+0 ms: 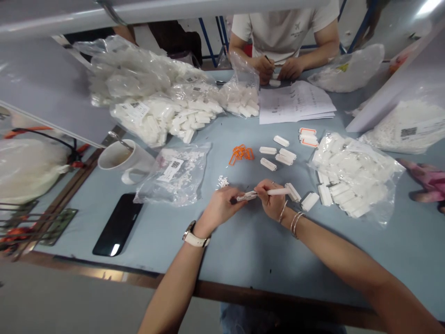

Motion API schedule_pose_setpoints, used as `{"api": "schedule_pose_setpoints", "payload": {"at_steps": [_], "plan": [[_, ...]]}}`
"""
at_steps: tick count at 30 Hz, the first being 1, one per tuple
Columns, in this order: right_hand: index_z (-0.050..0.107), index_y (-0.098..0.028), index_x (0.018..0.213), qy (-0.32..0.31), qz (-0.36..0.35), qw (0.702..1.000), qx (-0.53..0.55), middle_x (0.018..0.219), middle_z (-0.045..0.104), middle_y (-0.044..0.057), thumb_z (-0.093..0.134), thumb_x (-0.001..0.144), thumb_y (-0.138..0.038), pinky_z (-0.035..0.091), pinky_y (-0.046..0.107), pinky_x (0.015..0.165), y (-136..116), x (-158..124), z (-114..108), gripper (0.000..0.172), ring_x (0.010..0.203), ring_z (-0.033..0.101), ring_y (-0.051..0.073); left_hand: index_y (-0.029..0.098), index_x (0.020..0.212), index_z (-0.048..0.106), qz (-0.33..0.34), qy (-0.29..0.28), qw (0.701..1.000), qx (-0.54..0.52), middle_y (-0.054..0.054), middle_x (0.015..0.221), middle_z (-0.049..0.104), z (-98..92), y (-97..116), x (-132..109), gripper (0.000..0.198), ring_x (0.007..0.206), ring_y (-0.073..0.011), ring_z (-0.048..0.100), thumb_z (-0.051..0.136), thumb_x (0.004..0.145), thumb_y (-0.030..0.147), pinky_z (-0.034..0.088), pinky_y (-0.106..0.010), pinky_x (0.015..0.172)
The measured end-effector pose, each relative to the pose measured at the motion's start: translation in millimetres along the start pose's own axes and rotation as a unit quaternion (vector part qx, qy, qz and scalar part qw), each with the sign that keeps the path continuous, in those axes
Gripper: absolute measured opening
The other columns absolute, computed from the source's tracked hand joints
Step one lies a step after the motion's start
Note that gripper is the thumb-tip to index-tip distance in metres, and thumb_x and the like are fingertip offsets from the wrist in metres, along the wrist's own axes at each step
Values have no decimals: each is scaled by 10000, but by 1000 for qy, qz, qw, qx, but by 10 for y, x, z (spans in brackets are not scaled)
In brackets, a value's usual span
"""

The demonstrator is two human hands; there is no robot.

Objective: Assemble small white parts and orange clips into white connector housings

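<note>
My left hand (221, 207) pinches a small white plastic casing (246, 197) low over the blue table. In my right hand (271, 204) is a white pen-like tool (278, 191), its tip end meeting the casing; whether it is a pen or tweezers is hard to make out. A little pile of tiny white parts (222, 181) lies just beyond my left hand. Orange rectangular frames (240, 154) are heaped farther out. Several loose white casings (268, 163) are spread to the right of them, and a few with orange edges (308, 138) sit behind those.
A clear bag of tiny parts (177, 174), a mug with a spoon (120, 160) and a black phone (117, 225) are on the left. Bags of casings stand at the back (156, 116) and right (358, 181). Across the table, a person works beside papers (295, 103).
</note>
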State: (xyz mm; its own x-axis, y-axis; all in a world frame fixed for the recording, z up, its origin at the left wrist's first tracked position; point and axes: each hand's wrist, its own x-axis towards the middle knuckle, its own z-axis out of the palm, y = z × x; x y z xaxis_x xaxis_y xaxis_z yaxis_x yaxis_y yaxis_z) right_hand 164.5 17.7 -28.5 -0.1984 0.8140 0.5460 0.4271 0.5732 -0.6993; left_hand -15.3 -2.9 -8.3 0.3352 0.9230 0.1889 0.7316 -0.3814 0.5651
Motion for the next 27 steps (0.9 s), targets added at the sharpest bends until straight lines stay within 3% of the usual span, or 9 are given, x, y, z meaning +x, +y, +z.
{"api": "schedule_pose_setpoints", "payload": {"at_steps": [13,27], "plan": [[528,-185,610,-40,-4,999,-32,553,553,7,276,937,-499,360,230,530,-29,51,-3,519,515,488,110,175,745,621,-6,-1,1000,-11,-9,644,605,0,15,6,70,577,-123,528,651,764,236,417,-245,563],[480,-195,591,-93,-116,980,-133,530,520,8,299,962,-398,319,234,542,-89,86,-20,460,507,460,115,172,617,546,-13,-10,1000,0,30,565,533,-8,20,41,163,518,-93,468,639,744,217,352,-211,507]]}}
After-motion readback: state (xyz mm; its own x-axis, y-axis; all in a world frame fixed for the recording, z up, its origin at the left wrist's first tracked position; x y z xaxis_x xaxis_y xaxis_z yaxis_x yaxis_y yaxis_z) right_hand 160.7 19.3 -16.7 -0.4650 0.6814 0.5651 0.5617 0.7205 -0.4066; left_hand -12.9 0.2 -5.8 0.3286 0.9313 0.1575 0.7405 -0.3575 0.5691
